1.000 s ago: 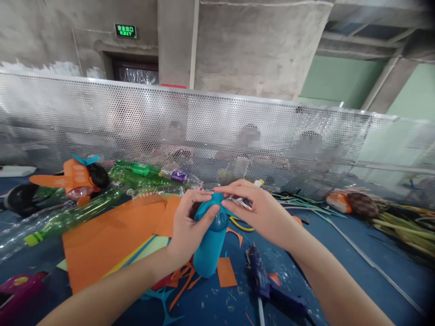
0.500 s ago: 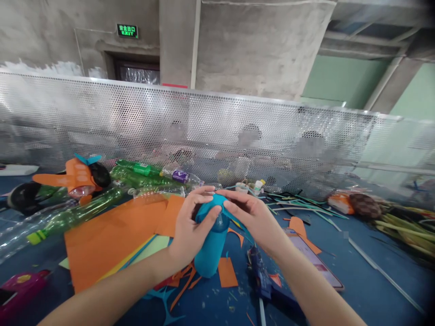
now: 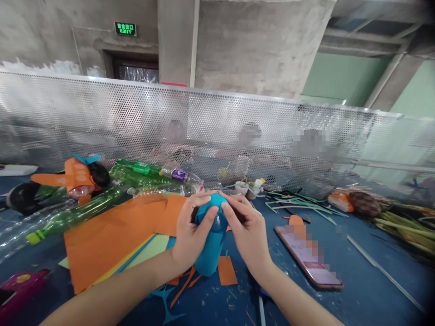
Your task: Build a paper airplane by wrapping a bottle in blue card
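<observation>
A bottle wrapped in blue sheet (image 3: 210, 253) leans slightly in the middle of the blue table, its rounded clear shoulder showing below a blue top piece (image 3: 216, 199). From the left, my left hand (image 3: 193, 226) wraps round the upper part, thumb pressed on the blue piece. My right hand (image 3: 246, 226) pinches the right side of the same piece near its top, thumb and fingers close together. Both sets of fingertips almost meet at the top. Part of the blue piece is hidden under the fingers.
Orange sheets (image 3: 115, 231) lie left of the bottle, with green bottles (image 3: 81, 217) and an orange plane-shaped craft (image 3: 76, 176) beyond. A phone (image 3: 309, 258) rests at right. Thin strips (image 3: 306, 201) lie behind it. A perforated metal screen (image 3: 217, 127) spans the back.
My right hand has shifted slightly down and turned more upright, its fingers closing round the side of the blue piece. The phone now shows more fully. My left hand has hardly moved.
</observation>
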A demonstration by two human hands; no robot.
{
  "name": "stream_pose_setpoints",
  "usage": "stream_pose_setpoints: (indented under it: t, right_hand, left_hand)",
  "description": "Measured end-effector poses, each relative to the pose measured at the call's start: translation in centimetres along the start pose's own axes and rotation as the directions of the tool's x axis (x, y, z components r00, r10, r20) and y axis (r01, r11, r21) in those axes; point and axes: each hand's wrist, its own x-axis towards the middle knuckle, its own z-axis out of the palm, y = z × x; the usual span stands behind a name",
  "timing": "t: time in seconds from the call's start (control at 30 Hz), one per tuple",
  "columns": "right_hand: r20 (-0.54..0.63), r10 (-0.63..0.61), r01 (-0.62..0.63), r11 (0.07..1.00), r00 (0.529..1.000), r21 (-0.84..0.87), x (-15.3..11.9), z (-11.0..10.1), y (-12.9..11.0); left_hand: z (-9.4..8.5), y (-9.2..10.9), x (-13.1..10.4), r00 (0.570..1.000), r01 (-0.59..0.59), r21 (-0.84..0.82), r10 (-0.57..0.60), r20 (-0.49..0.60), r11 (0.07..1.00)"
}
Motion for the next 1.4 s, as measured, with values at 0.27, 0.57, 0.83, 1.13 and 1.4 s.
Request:
stream_pose_setpoints:
  t: [0.27,0.57,0.83,1.13,1.4]
  right_hand:
    - [-0.022,-0.032,0.031,0.998,0.999,-0.049,0.11,0.05,0.36]
    - [0.039,-0.028,0.029,0.999,0.999,-0.030,0.17,-0.47,0.16]
    - [0.057,-0.046,0.051,0.996,0.997,-0.072,0.36,-0.59,0.20]
    - [0.058,-0.071,0.077,0.993,0.996,-0.093,0.16,-0.60,0.40]
    - [0.071,-0.046,0.051,0.996,0.996,-0.071,0.21,-0.67,0.53]
  left_hand:
    - [0.02,0.05,-0.39,0.999,0.035,-0.055,-0.035,0.001,0.998]
    - [-0.04,0.31,-0.31,0.999,0.053,-0.068,-0.054,-0.002,0.996]
    - [0.03,0.43,-0.07,0.996,0.080,-0.065,-0.082,-0.026,0.995]
    - [0.08,0.51,0.17,0.998,0.064,-0.002,-0.064,-0.029,0.998]
    - [0.04,0.25,0.26,1.000,0.016,0.028,-0.016,-0.010,0.999]
